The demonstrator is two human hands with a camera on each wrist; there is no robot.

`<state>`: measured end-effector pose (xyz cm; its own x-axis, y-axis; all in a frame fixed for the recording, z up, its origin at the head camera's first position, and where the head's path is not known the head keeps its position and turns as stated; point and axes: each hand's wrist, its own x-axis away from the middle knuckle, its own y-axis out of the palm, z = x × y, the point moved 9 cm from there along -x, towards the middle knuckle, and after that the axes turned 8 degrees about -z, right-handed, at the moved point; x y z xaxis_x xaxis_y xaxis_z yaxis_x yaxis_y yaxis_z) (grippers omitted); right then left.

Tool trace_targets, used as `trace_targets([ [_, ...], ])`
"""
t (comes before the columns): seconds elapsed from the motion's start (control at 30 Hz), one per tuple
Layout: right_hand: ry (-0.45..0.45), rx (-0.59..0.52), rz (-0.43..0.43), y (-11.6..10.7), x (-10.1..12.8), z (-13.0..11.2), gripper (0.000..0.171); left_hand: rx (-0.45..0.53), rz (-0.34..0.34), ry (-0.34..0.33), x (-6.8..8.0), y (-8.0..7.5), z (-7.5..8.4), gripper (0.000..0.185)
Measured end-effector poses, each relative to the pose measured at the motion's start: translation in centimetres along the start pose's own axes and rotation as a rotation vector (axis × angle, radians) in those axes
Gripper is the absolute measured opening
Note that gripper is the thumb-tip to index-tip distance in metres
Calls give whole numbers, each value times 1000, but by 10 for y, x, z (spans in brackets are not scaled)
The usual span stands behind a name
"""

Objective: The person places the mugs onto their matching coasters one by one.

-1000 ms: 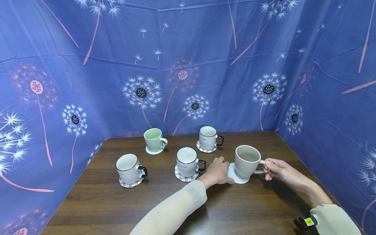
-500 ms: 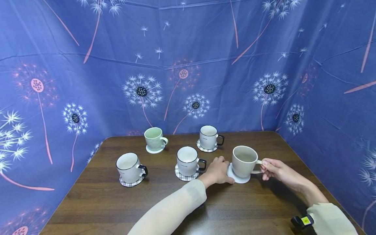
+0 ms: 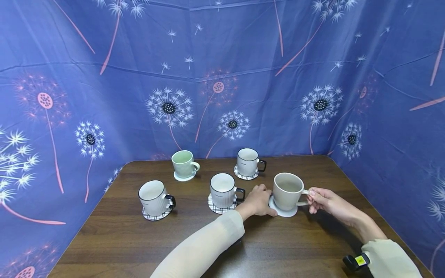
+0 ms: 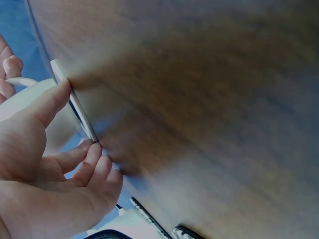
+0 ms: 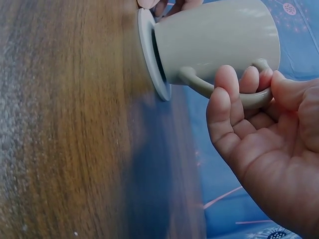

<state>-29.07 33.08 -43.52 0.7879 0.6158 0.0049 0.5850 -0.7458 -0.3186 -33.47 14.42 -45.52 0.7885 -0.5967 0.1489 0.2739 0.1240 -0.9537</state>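
A plain beige mug (image 3: 287,190) stands upright over a round white coaster (image 3: 293,212) at the right of the table. My right hand (image 3: 323,200) holds the mug's handle (image 5: 254,99), fingers through the loop and thumb on top. To the mug's left, my left hand (image 3: 256,201) grips the coaster's edge, its thumb and fingertips set apart along the rim in the left wrist view. Along its visible edge in the right wrist view, a thin dark gap shows between mug base and coaster. Close behind my left hand is a white ribbed mug (image 3: 222,191) with a black handle.
More mugs stand on coasters: a green one (image 3: 183,164) at the back left, a ribbed white one (image 3: 247,162) at the back, and another white one (image 3: 153,199) at the left. The wooden table (image 3: 114,247) meets a blue dandelion-print cloth (image 3: 132,96) behind and at the sides.
My right hand has brought the beige mug a little to the left, more centrally over the white coaster. My left hand stays at the coaster's edge.
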Motion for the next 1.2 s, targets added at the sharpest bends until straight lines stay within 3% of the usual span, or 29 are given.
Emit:
trace_targets([
  [0.33,-11,7,-10,1,0,0,45,-3,10,-1,5,-7,2,74],
  [0.7,-1,0,-28,3,-2,3,45,-8,13,-8,-9,7,-5,78],
  [0.93,30,-23,-46,0,0,5,43,12,17,1,2,-4,1,75],
  [1.2,46,-8,-25,-2,2,3,39,2,30,8,2,-4,1,73],
])
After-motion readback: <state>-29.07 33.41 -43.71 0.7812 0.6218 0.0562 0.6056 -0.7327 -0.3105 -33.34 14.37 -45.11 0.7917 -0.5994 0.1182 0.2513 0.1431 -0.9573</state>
